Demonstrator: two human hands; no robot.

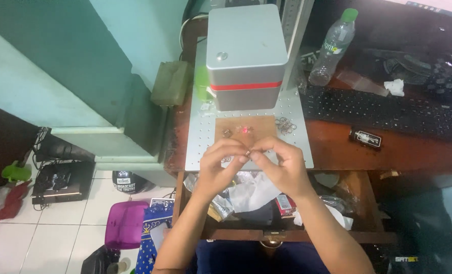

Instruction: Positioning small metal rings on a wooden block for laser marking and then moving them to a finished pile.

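Head view: both hands' fingers (236,152) pinch 1 small ring (248,151) before the grey machine (245,56), loose rings (285,125) nearby.

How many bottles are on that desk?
1: a clear plastic bottle with a green cap, standing behind the black keyboard, right of the grey box machine. Others may be hidden.

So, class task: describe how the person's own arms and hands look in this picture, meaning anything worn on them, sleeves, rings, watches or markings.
Both forearms are bare up to the bottom edge of the picture; no sleeve shows. The left hand and right hand wear no gloves. No watch, bracelet or marking shows on either wrist. Whether any finger bears a ring is too small to tell.
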